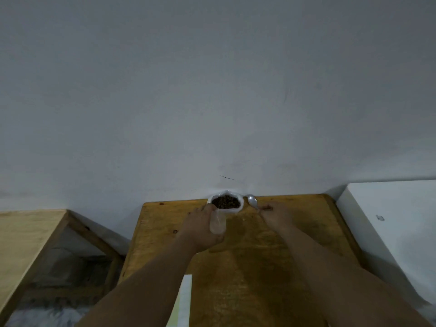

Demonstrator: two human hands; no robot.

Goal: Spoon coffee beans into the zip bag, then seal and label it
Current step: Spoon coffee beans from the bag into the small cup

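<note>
The coffee beans [226,202] sit in a dark heap inside a white container [233,210] at the far edge of the table [271,267], right against the wall [212,90]; the view is too small to tell whether that container is a bowl or a rolled-down bag, but it is open at the top and looks well filled. Just in front of it, the clear zip bag [217,224] is in the left hand [201,230], whose fingers and thumb curl round it, with its upper end close to the container's near rim. The bag looks see-through all the way down, so it seems to hold few beans or none. To the right of the container, the spoon [252,200] points its bowl toward the wall, and the right hand [279,217] pinches the handle's near end between its fingertips; the spoon's bowl shines and appears to carry nothing. This reads as the spooning step, probably near its start, with sealing and labelling not yet done. The next move likely calls for dipping the spoon into the heap, and for the bag's mouth to be open and steady under the spoon so beans do not scatter; whether the mouth is open now cannot be told. 1 pale strip [185,300], perhaps the label, lies at the table's near edge between the 2 forearms. A white box [389,220] stands to the right of the table, and a second wooden surface [28,234] lies off to the left.
</note>
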